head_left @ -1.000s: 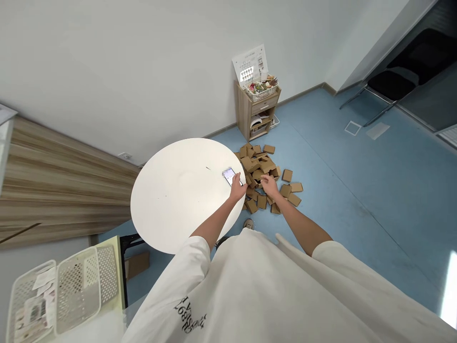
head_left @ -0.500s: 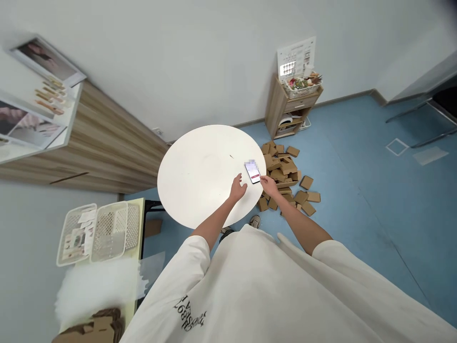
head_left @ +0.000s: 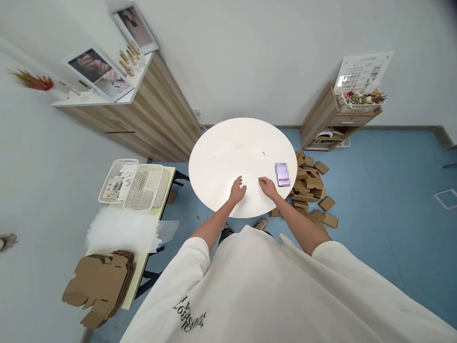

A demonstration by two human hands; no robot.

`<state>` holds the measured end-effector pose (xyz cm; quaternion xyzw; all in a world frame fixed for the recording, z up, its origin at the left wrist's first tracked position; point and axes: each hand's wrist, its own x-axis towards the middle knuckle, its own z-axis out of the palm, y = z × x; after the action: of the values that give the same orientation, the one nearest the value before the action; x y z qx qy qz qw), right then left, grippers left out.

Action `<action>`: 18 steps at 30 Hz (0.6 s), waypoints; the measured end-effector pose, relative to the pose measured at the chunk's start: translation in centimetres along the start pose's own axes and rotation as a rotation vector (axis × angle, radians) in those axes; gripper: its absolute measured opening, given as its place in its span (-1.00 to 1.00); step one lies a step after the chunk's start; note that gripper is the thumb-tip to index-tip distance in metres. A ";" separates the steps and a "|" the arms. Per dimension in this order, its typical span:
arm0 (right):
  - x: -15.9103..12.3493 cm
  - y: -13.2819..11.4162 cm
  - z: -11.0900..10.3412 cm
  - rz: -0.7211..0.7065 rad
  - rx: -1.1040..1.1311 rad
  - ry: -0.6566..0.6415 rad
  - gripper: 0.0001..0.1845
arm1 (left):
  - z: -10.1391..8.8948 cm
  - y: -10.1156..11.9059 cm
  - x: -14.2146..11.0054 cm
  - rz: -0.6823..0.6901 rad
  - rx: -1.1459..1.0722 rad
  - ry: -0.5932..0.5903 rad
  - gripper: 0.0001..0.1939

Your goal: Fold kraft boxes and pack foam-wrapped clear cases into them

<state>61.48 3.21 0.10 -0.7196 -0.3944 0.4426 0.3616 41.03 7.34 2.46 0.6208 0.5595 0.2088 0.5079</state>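
Over the round white table (head_left: pixel 221 138), my left hand (head_left: pixel 237 190) is open, thumb and fingers apart, with nothing in it. My right hand (head_left: pixel 267 186) hovers near the table's front edge, fingers loosely bent toward the left hand and holding nothing visible. Just right of it a smartphone (head_left: pixel 283 175) lies on the tabletop with its screen lit and partly blurred. A gap of bare tabletop separates the two hands. A small dark mark (head_left: pixel 264 153) shows on the table farther back.
Small brown cardboard boxes (head_left: pixel 310 183) are heaped on the floor to the right. On the left, a side table (head_left: pixel 143 267) bears white plastic baskets (head_left: pixel 143 188), translucent white sheets (head_left: pixel 121 231) and flattened cardboard boxes (head_left: pixel 100 286). Wooden cabinets (head_left: pixel 160 105) stand along the wall.
My view has turned left, showing more of the side table. My right hand has come away from the phone's edge and now sits on its left side. My left hand stays open.
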 end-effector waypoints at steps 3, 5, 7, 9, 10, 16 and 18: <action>0.1 -2.2 3.1 -0.021 -0.032 -0.026 -0.63 | -3.2 -1.5 -0.4 -0.005 -0.036 0.029 -0.35; 0.1 -3.7 5.5 -0.035 -0.052 -0.034 -0.64 | -5.5 -2.7 -0.6 -0.002 -0.053 0.039 -0.36; -0.1 -5.1 8.2 -0.041 -0.073 -0.036 -0.65 | -8.2 -4.0 -0.7 0.000 -0.064 0.045 -0.37; -0.3 -6.3 11.3 -0.044 -0.094 -0.039 -0.65 | -11.0 -5.6 -0.9 0.002 -0.072 0.052 -0.38; -0.4 -6.9 12.9 -0.046 -0.102 -0.043 -0.66 | -12.5 -6.4 -1.0 0.004 -0.072 0.057 -0.38; -1.7 -10.1 22.7 -0.067 -0.147 -0.102 -0.67 | -20.8 -11.2 -1.7 -0.013 -0.068 0.096 -0.43; -2.2 -11.2 25.2 -0.079 -0.161 -0.143 -0.67 | -22.9 -12.2 -2.0 -0.021 -0.078 0.111 -0.44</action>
<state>34.83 10.31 1.86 -0.6967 -0.4817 0.4452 0.2904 15.62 12.84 1.60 0.5821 0.5848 0.2592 0.5020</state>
